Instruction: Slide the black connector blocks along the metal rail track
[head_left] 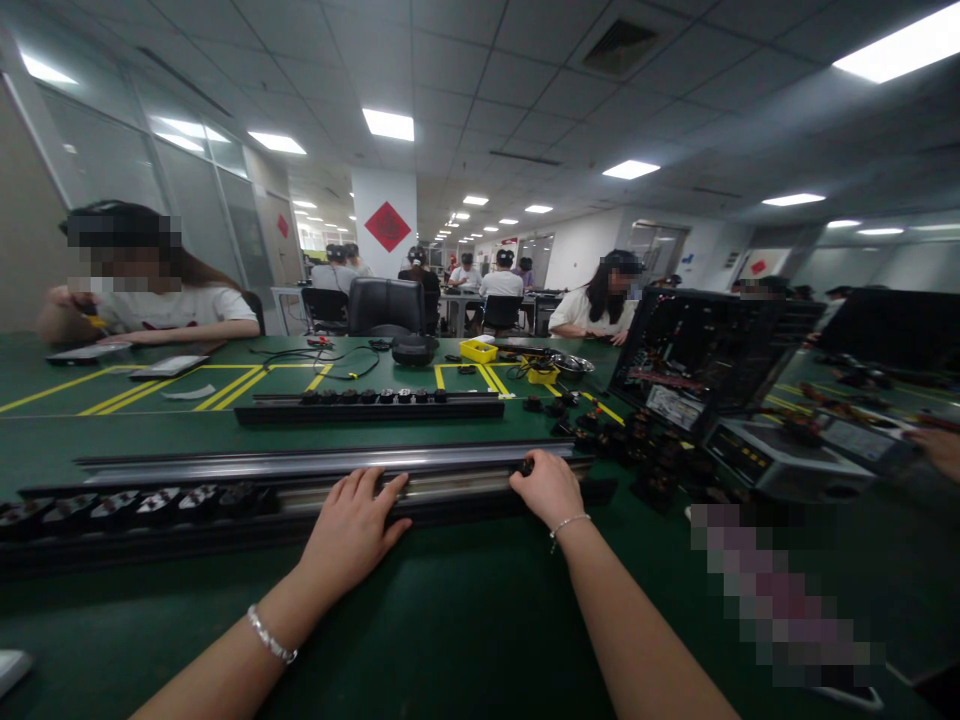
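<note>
"How are the hands placed?"

"The left hand (360, 525) lies over the front rail (461, 484), fingers loosely spread, touching it without closing round it. The right hand (550, 488) has its fingers curled in on a small black part (527, 467) near the rail's right end; how firmly, I can't tell."

"And the rail itself?"

"Flat on the green surface (480, 630), running crosswise, with a row of black pieces (157, 505) along its left stretch."

"How would it handle?"

"Stiff, I'd judge, and light for its length, though the metal strip is probably slick. Take it by the outer walls, hands well apart, and keep it level, since the pieces might slide. The small part looks hard; pinch its sides."

"What's in the way?"

"Just behind, a second rail (300, 463) lies close alongside, leaving little finger room. To the right, a heap of loose parts (660, 455) sits near the end, a metal box (787, 455) beside it. Farther back come a shorter rail (367, 411), an open computer case (675, 390) and a yellow tray (478, 350); beyond, seated co-workers."
</note>
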